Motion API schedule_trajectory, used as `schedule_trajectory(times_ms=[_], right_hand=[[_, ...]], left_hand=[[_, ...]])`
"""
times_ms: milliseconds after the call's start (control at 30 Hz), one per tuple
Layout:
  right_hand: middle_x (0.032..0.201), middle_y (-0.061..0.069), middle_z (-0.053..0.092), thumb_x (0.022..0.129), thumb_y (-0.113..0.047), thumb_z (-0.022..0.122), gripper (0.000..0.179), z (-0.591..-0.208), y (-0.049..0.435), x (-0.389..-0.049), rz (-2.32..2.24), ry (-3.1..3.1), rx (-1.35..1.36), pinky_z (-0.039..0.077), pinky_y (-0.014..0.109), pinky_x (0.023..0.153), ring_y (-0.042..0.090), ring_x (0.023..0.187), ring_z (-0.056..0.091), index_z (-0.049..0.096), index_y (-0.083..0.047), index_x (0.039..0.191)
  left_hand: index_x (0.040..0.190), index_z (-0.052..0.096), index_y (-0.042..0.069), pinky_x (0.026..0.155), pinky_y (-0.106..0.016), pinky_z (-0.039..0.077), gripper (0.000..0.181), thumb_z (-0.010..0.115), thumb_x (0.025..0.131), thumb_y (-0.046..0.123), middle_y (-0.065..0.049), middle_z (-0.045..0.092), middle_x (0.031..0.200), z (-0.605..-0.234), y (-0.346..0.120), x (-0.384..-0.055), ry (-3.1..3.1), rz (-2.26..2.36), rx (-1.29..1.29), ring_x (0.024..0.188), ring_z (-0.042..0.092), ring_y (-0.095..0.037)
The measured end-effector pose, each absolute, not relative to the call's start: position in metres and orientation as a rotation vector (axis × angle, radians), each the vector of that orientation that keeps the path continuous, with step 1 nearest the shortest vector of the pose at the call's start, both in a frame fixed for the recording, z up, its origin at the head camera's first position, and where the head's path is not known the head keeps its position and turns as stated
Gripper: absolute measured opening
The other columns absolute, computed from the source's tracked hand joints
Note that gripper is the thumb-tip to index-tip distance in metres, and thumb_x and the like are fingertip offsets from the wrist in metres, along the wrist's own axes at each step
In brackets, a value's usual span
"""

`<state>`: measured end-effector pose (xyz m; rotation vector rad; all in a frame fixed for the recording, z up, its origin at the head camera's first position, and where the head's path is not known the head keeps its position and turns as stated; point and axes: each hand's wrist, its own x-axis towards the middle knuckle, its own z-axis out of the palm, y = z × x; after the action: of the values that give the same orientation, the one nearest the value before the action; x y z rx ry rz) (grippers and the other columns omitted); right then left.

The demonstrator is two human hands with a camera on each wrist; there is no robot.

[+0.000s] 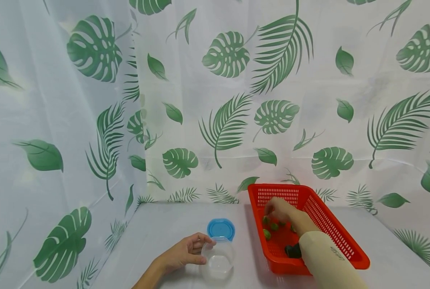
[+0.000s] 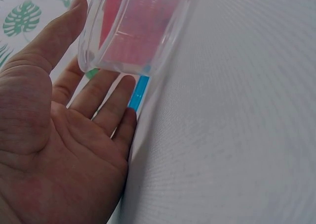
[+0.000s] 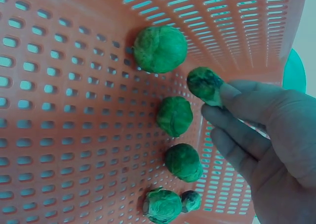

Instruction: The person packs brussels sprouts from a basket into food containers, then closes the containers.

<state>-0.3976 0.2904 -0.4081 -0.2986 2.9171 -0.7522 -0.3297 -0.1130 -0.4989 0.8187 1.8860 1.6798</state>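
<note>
My left hand [image 1: 186, 253] holds the side of a clear round plastic container [image 1: 220, 261], thumb and fingers at its rim. In the left wrist view the palm faces the camera and the fingers reach along the container's wall. Inside a red plastic basket [image 1: 345, 249], my right hand [image 1: 281, 210] pinches a Brussels sprout [image 3: 205, 85] between thumb and fingers. The pinched sprout is green with dark patches. Several other Brussels sprouts [image 3: 160, 49] lie on the basket's perforated floor in the right wrist view.
A blue lid [image 1: 221, 229] lies on the white table [image 1: 164, 224] just behind the clear container. A dark object [image 1: 293, 251] shows beside the right sleeve, over the basket. Leaf-printed white curtains [image 1: 215, 132] hang behind the table and at the left.
</note>
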Motion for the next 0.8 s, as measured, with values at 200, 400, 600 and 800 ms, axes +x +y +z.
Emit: schedule_trajectory(times_ms=[200, 400, 600, 800], right_hand=[[0.098, 0.004, 0.074, 0.093, -0.006, 0.075, 0.013, -0.407, 0.291, -0.401, -0.825, 2.991, -0.354, 0.059, 0.046, 0.088, 0.022, 0.089, 0.064, 0.080, -0.012, 0.104], [0.103, 0.005, 0.074, 0.095, -0.008, 0.074, 0.015, -0.407, 0.292, -0.409, -0.938, 3.092, -0.341, 0.058, 0.048, 0.091, 0.023, 0.094, 0.063, 0.078, -0.011, 0.109], [0.111, 0.012, 0.076, 0.098, -0.009, 0.071, 0.024, -0.403, 0.291, -0.411, -1.109, 3.124, -0.370, 0.060, 0.049, 0.092, 0.027, 0.098, 0.067, 0.076, -0.004, 0.121], [0.114, 0.014, 0.076, 0.100, -0.012, 0.070, 0.026, -0.398, 0.287, -0.408, -1.205, 3.183, -0.418, 0.060, 0.046, 0.090, 0.027, 0.098, 0.067, 0.074, -0.002, 0.124]], left_hand=[[0.141, 0.054, 0.008, 0.121, -0.051, 0.037, 0.049, 0.074, 0.097, 0.011, -0.015, 0.057, 0.151, -0.499, -0.113, -0.330, 1.871, 1.687, 0.813, 0.147, 0.048, -0.028], [0.140, 0.055, 0.009, 0.120, -0.053, 0.037, 0.048, 0.074, 0.097, 0.011, -0.015, 0.058, 0.151, -0.498, -0.114, -0.332, 1.889, 1.677, 0.823, 0.147, 0.048, -0.029], [0.140, 0.055, 0.009, 0.120, -0.054, 0.036, 0.046, 0.073, 0.097, 0.012, -0.015, 0.058, 0.151, -0.498, -0.115, -0.333, 1.899, 1.675, 0.831, 0.147, 0.048, -0.031], [0.141, 0.055, 0.009, 0.121, -0.052, 0.036, 0.046, 0.072, 0.098, 0.010, -0.014, 0.059, 0.150, -0.500, -0.114, -0.331, 1.880, 1.684, 0.826, 0.147, 0.048, -0.029]])
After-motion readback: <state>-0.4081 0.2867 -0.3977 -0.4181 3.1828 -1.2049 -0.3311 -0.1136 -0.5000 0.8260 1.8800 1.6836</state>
